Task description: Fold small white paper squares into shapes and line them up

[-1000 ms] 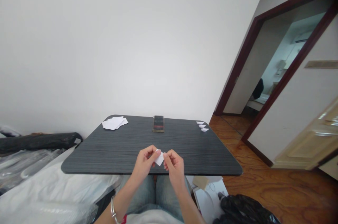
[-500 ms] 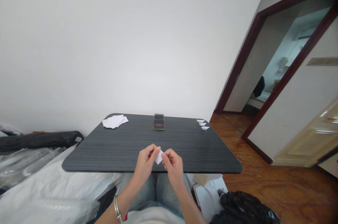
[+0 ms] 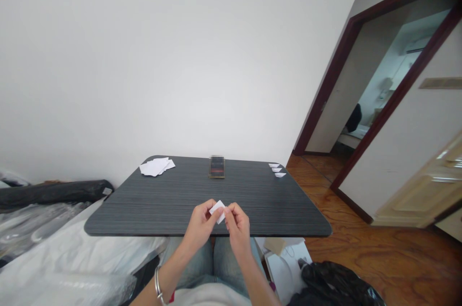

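Observation:
A small white piece of folded paper (image 3: 218,210) is held up over the near edge of the dark table (image 3: 159,205). My left hand (image 3: 200,219) pinches its left side between thumb and fingers. On the right side, my right hand (image 3: 237,222) pinches the paper's edge. The finer folds are too small to make out. At the table's far left lies a loose stack of white paper sheets (image 3: 155,166). Three small folded white paper pieces (image 3: 276,170) sit in a column at the far right corner.
A phone-like device with a dark screen (image 3: 217,166) stands at the table's back middle, near the white wall (image 3: 216,56). Plastic-wrapped goods (image 3: 65,253) and a black roll (image 3: 54,193) are on the left. A black plastic bag (image 3: 335,282) lies low on the right, before a doorway.
The folded paper has turned in my fingers and shows a different face. My left thumb has moved down across it; both hands stay in nearly the same place.

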`<act>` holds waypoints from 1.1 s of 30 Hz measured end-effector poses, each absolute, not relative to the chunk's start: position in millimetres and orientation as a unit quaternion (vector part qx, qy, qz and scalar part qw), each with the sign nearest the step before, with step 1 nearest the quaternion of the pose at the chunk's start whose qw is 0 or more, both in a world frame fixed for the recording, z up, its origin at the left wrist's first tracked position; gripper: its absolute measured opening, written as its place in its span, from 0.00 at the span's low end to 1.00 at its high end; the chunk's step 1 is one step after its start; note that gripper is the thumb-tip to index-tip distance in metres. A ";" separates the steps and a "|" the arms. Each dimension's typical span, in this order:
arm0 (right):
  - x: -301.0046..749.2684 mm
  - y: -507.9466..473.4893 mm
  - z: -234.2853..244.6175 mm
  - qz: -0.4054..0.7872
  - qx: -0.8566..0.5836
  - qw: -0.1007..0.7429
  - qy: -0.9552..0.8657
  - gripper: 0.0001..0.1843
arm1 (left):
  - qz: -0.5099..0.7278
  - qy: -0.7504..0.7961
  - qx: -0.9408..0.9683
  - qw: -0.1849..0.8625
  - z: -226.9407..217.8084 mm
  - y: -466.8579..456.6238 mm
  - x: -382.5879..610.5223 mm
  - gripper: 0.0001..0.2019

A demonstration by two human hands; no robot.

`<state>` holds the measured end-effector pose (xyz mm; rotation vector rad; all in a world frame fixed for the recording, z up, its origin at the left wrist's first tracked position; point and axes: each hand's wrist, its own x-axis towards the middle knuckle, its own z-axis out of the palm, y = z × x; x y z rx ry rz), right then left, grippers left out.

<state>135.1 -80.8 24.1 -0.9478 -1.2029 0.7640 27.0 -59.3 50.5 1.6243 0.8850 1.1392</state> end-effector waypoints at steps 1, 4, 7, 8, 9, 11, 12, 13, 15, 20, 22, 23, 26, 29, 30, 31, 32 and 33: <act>135.1 -80.9 25.0 0.342 -0.415 0.654 -0.533 0.14 | 0.463 0.359 0.664 0.464 50.7 -59.3 26.4 0.16; 135.3 -81.4 27.9 0.348 -0.413 0.649 -0.536 0.13 | 0.459 0.358 0.670 0.461 49.6 -58.4 24.1 0.16; 136.2 -82.2 30.9 0.338 -0.421 0.652 -0.533 0.14 | 0.452 0.364 0.677 0.452 47.7 -56.4 21.8 0.17; 136.5 -82.4 31.5 0.338 -0.423 0.651 -0.532 0.15 | 0.449 0.367 0.679 0.449 47.3 -55.7 21.1 0.17; 136.8 -82.4 31.9 0.341 -0.424 0.651 -0.529 0.15 | 0.446 0.370 0.681 0.447 47.3 -55.0 20.5 0.18; 137.4 -81.5 31.3 0.359 -0.424 0.651 -0.517 0.15 | 0.447 0.373 0.679 0.447 47.7 -53.9 19.8 0.18; 137.6 -80.5 30.4 0.369 -0.423 0.655 -0.506 0.15 | 0.450 0.372 0.673 0.454 48.2 -53.6 19.6 0.19; 137.7 -79.4 29.1 0.378 -0.420 0.661 -0.494 0.16 | 0.453 0.369 0.666 0.464 48.6 -53.5 19.6 0.18; 137.8 -77.0 26.3 0.391 -0.414 0.673 -0.472 0.16 | 0.458 0.363 0.650 0.486 49.3 -53.7 19.7 0.15; 137.5 -75.2 24.2 0.416 -0.412 0.669 -0.458 0.15 | 0.493 0.369 0.642 0.456 49.9 -54.1 18.8 0.11; 137.7 -75.7 25.9 0.423 -0.415 0.669 -0.449 0.12 | 0.508 0.383 0.648 0.420 51.2 -54.1 17.2 0.10; 138.0 -76.0 27.1 0.425 -0.416 0.672 -0.442 0.12 | 0.512 0.391 0.653 0.398 52.2 -54.2 16.2 0.10; 139.3 -77.2 31.0 0.423 -0.410 0.678 -0.440 0.16 | 0.514 0.404 0.683 0.327 55.8 -55.4 13.8 0.06; 139.8 -79.2 34.3 0.416 -0.396 0.674 -0.465 0.18 | 0.504 0.399 0.723 0.254 57.9 -57.3 13.0 0.05; 139.7 -80.0 35.0 0.414 -0.392 0.671 -0.475 0.18 | 0.498 0.397 0.735 0.232 58.1 -58.0 13.0 0.06; 139.5 -80.7 35.4 0.411 -0.390 0.668 -0.482 0.18 | 0.492 0.396 0.746 0.214 58.1 -58.7 13.1 0.06; 139.2 -81.3 35.5 0.410 -0.390 0.664 -0.489 0.17 | 0.486 0.394 0.754 0.200 57.9 -59.3 13.3 0.06; 138.9 -81.7 35.4 0.408 -0.393 0.660 -0.494 0.16 | 0.480 0.392 0.761 0.189 57.6 -59.8 13.5 0.07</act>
